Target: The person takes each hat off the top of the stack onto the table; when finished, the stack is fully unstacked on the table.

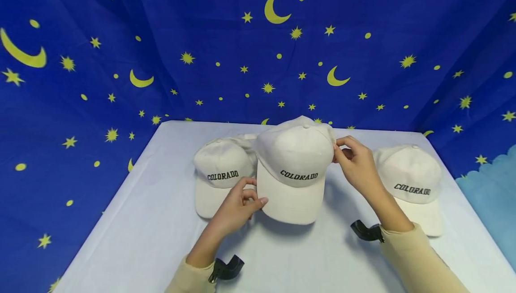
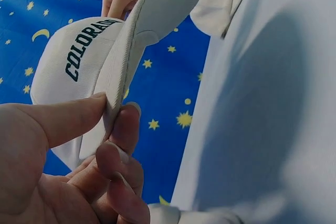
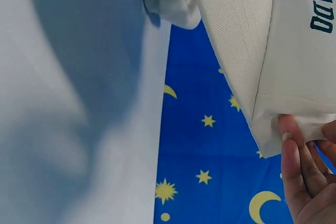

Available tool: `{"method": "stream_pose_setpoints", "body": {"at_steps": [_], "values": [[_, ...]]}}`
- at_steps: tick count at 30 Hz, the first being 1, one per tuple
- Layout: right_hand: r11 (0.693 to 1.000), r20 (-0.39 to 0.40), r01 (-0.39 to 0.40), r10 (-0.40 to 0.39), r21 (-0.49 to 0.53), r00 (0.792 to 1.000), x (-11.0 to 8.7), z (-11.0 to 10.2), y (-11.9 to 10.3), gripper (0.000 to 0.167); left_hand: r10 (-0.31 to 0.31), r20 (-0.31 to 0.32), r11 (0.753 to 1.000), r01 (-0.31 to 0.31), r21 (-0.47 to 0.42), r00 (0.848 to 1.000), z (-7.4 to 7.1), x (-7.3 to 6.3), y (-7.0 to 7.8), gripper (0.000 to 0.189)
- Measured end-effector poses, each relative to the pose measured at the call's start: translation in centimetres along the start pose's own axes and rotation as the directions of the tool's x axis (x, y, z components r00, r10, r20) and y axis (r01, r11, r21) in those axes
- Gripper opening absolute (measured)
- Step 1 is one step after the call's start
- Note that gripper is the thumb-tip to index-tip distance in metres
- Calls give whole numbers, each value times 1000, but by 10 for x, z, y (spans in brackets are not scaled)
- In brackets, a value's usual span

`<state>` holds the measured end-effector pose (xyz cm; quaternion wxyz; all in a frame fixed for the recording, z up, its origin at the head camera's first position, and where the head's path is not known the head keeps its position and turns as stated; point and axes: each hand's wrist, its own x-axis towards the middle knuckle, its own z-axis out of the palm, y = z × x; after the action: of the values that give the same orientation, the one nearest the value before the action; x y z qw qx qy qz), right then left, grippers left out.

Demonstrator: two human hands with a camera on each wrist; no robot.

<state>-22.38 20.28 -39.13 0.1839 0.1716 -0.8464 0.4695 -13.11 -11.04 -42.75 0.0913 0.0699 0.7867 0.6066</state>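
Head view shows the middle cream COLORADO baseball cap (image 1: 296,158) held above the table (image 1: 133,221), between the left cap (image 1: 221,161) and the right cap (image 1: 409,172). Left hand (image 1: 238,204) pinches its brim, right hand (image 1: 356,165) its crown edge. If one fingertip pinch slips, it may tilt and bump the left cap.

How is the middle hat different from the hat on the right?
The left hand and right hand hold the middle hat; nobody holds the right hat. The middle hat is lifted up; the right hat sits on the table. Both are white and say COLORADO.
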Motion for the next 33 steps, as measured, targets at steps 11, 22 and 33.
{"method": "stream_pose_setpoints", "body": {"at_steps": [11,22,33], "values": [[999,-35,-8,6,-45,999,-6,-13,12,12,-23,96,997,16,71,995,11,15,4,45],[994,-69,-36,29,-103,997,-13,-28,25,12,-12,165,999,3,53,986,23,31,5,42],[988,-73,-55,45,-144,996,-17,-39,37,15,-1,198,1000,-4,28,980,35,44,-2,39]]}}
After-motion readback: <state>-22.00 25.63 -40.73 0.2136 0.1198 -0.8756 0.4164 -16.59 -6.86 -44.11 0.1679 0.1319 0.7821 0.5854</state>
